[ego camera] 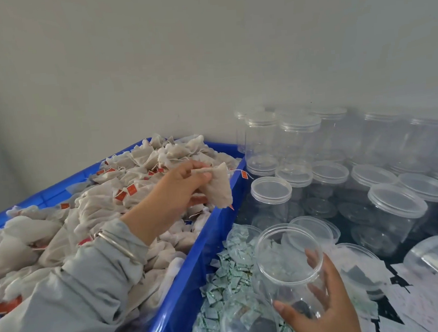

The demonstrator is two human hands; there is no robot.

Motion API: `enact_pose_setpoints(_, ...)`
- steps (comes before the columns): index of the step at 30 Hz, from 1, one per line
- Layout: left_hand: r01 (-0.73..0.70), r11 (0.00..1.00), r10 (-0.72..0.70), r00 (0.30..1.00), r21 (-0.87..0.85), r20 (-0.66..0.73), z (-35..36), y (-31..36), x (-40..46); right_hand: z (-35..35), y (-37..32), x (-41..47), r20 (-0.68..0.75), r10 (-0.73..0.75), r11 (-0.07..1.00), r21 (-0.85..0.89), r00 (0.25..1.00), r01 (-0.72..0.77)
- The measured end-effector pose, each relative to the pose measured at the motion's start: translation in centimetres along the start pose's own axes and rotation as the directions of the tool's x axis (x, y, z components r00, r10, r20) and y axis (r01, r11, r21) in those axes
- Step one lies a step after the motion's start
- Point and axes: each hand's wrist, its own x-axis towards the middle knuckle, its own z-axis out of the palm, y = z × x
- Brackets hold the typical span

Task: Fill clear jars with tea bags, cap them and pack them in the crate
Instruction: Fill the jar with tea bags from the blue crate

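Left hand [180, 187] fingers pinch tea bag [219, 188] over heaped blue crate [192, 270]; right hand [325, 304] grips empty jar [289, 262].

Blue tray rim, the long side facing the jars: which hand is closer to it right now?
Left. The left hand holds tea bags right over the blue tray rim. The right hand grips an open jar off to the rim's right, above the small packets.

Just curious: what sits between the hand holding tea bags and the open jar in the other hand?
In the head view, the blue crate wall and small green-white packets lie between the left hand and the jar.
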Motion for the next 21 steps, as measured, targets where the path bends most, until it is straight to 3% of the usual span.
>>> enact_pose_setpoints(3, 0.105, 0.983, -0.073, 0.976, -0.149, 0.204, 2.2, -0.1, -1.4, 0.1, 0.1, -0.1, -0.011, 0.012, 1.0, -0.017, 1.0, -0.012)
enact_pose_setpoints(6, 0.147, 0.98, -0.087, 0.926, -0.137, 0.366, 4.2, -0.3, -2.7, 0.1, 0.3, 0.0, -0.002, 0.001, 1.0, -0.009, 1.0, -0.001)
enact_pose_setpoints(13, 0.121, 0.989, -0.063, 0.874, -0.09, 0.481, 5.4, -0.5, -4.1, 0.0, 0.5, 0.0, 0.017, 0.005, 1.0, -0.004, 1.0, -0.004)
enact_pose_setpoints(17, 0.11, 0.988, -0.054, 0.908, -0.112, 0.416, 4.3, -0.2, -3.3, 0.0, 0.8, 0.0, 0.002, 0.025, 1.0, -0.014, 1.0, -0.025)
enact_pose_setpoints(21, 0.086, 0.996, -0.085, 0.99, -0.006, 0.113, 1.7, -0.2, -1.1, 0.0, 1.0, -0.1, 0.012, 0.037, 0.998, -0.043, 0.999, -0.037)
